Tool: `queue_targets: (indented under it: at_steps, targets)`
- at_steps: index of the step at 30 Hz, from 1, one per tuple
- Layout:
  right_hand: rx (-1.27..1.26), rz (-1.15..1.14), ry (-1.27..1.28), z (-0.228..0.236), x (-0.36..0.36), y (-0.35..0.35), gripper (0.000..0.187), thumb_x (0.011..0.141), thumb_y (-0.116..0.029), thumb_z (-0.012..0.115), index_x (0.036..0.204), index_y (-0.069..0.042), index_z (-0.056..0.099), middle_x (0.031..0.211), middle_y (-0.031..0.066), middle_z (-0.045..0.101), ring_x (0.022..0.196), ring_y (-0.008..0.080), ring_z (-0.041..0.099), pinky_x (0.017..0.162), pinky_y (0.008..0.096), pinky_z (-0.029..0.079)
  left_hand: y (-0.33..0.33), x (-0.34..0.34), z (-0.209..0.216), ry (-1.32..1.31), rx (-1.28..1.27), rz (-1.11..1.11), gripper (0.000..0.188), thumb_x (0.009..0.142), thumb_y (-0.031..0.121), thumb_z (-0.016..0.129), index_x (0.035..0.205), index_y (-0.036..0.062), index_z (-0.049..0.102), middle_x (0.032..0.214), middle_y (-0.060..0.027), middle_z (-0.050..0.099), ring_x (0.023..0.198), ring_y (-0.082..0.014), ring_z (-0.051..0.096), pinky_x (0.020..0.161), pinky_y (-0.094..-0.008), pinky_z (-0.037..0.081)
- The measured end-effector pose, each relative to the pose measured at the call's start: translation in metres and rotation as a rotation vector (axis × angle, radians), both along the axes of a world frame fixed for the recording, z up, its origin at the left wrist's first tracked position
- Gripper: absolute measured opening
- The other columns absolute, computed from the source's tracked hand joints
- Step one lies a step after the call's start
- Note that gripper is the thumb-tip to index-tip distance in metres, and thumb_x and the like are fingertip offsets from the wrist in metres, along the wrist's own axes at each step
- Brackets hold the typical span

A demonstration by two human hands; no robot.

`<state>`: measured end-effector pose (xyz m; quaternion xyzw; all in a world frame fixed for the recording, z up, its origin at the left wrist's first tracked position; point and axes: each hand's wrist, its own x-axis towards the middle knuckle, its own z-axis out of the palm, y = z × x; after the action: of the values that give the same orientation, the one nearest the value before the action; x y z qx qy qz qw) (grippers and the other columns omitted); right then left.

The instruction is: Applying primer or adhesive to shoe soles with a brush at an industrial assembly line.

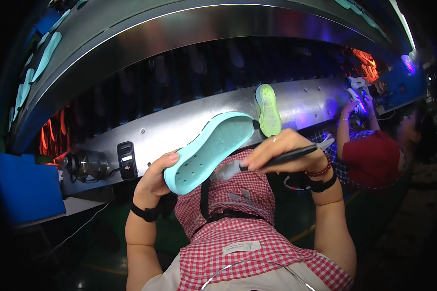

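Below the oven (179, 72):
Left hand (155, 177): grips the sole (211, 148) (light blue).
Right hand (281, 150): grips the brush (272, 161), touching the sole.

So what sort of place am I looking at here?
Most likely a shoe factory line. The left hand holds a mint green sole while the right hand works a brush on it; more soles ride a metal conveyor oven, and a co-worker stands alongside.

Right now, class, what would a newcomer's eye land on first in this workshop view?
At centre, the left hand holds up a mint-green shoe sole while the right hand applies a dark-handled brush to it. Behind, a yellow-green sole rests on the steel conveyor ledge.
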<state>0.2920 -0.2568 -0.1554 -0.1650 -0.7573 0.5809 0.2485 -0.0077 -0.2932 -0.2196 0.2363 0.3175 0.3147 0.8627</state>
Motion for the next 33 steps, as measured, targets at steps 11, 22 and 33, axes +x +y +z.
queue_targets:
  at_steps: [11, 22, 33]
  targets:
    - [0.007, -0.28, 0.206, -0.004, -0.012, -0.048, 0.024, 0.066, 0.006, 0.068, 0.09, 0.003, 0.064, 0.093, 0.0194, 0.064, 0.084, 0.0252, 0.064, 0.07, 0.0277, 0.05, 0.003, -0.019, -0.004, -0.666, -0.102, 0.34, 0.068, 0.087, 0.055, 0.032, 0.123, -0.0016, 0.044, 0.121, -0.0184, 0.049, 0.11, -0.03, 0.05, 0.093, -0.0413, 0.04]
    - [-0.523, -0.689, 0.117, -0.084, -0.047, -0.024, 0.016, 0.078, 0.001, 0.061, 0.093, 0.006, 0.062, 0.089, 0.0127, 0.065, 0.076, 0.0105, 0.06, 0.068, 0.0199, 0.049, 0.012, 0.066, -0.072, -0.447, -0.149, 0.43, 0.094, 0.077, 0.075, 0.013, 0.125, -0.0027, 0.037, 0.116, -0.0208, 0.049, 0.106, -0.0317, 0.05, 0.093, -0.0454, 0.04]
    - [0.115, -0.311, -0.087, -0.049, -0.05, -0.044, 0.022, 0.067, 0.001, 0.066, 0.089, 0.001, 0.065, 0.083, 0.013, 0.066, 0.074, 0.0219, 0.064, 0.067, 0.0284, 0.049, 0.016, 0.038, -0.062, -0.28, 0.057, 0.738, 0.086, 0.078, 0.073, 0.013, 0.118, 0.0047, 0.046, 0.1, -0.0147, 0.057, 0.096, -0.0306, 0.055, 0.087, -0.045, 0.043]
